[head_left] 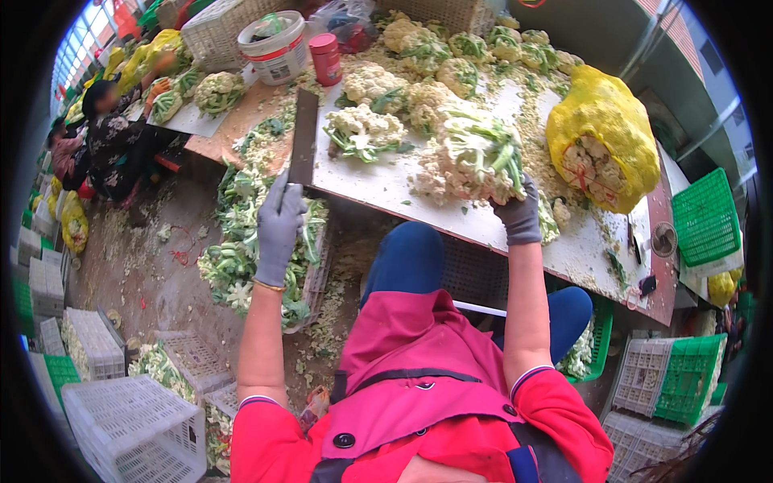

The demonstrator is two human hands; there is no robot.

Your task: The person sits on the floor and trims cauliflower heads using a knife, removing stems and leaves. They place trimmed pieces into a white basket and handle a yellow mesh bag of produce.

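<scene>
On the left, my left hand, in a grey glove, is closed around the handle of a broad, dark-bladed knife. Its blade points away from me beside the left edge of the white work board. My right hand, gloved the same, grips a cauliflower head from its right side, with pale cut stalks and green leaf stubs facing up. Left of it, a trimmed cauliflower rests on the board. Below my left hand, cut leaves and stalks overflow a crate.
A yellow mesh sack of cauliflower stands at the right, near a small fan. Several more cauliflowers lie at the back. A white bucket and red jar stand back left. Another person sits farther left. Plastic crates crowd the floor.
</scene>
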